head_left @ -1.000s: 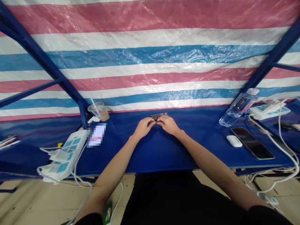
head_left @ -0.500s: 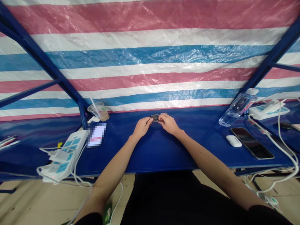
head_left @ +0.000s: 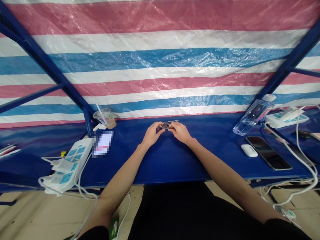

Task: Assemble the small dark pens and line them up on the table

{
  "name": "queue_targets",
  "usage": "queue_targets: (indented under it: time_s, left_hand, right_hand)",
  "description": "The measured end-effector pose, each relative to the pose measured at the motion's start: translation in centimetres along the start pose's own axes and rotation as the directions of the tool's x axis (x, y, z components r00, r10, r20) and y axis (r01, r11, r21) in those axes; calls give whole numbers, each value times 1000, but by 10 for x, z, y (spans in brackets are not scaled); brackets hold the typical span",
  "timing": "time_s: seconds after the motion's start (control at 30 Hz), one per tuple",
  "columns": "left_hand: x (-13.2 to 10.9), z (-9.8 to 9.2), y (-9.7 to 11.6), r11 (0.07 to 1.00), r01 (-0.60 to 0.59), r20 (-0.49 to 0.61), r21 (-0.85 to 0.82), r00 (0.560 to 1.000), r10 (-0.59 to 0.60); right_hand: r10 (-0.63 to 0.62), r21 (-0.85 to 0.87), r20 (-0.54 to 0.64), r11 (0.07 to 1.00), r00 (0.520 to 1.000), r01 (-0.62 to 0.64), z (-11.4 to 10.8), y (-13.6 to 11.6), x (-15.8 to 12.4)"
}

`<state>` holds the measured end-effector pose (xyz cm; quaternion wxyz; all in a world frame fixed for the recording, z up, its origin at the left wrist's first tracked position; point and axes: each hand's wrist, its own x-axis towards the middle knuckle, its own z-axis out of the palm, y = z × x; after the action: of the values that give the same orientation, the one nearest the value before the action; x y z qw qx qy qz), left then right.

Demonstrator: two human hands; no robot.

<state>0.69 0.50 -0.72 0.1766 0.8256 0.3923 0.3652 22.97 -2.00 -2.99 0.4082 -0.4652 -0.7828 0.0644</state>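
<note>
The curled fingers (head_left: 159,126) of the left hand (head_left: 151,135) and the curled fingers (head_left: 173,128) of the right hand (head_left: 180,132) are grasping one small, slender, dark metallic object (head_left: 170,124) from opposite sides; its exact kind is too small to tell. The object is sitting between both hands over a blue tarpaulin-covered table (head_left: 172,166). One clear plastic water bottle (head_left: 253,116) is lying at 3 o'clock, with one white power strip (head_left: 286,118) beyond it. One white oval earbud case (head_left: 249,150) is resting at 4 o'clock, just beside one black smartphone (head_left: 268,152). One clear plastic cup with a straw (head_left: 105,118) is standing at 9 o'clock. A second white power strip (head_left: 67,165) is lying at 8 o'clock.
</note>
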Motion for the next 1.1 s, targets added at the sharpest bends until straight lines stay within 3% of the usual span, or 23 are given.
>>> queue_targets:
  time_s: [0.27, 0.57, 0.7, 0.9, 1.1]
  left_hand:
    - [2, -3, 3, 997, 49, 78, 63, 996, -53]
    - [3, -2, -6, 998, -58, -22, 24, 998, 59]
    - [1, -1, -3, 997, -79, -34, 0, 996, 79]
    - [0, 0, 4, 1000, 13, 36, 16, 999, -13]
    - [0, -2, 2, 997, 52, 81, 60, 995, -57]
  right_hand:
    - [13, 10, -18, 1000, 1000, -12, -3, -3, -1]
    - [2, -27, 52, 1000, 999, -1, -1, 4, 0]
    - [3, -10, 13, 1000, 1000, -3, -2, 1, -1]
    - [26, 30, -52, 999, 998, -25, -3, -3, -2]
    - [13, 23, -31, 1000, 999, -12, -2, -2, -3]
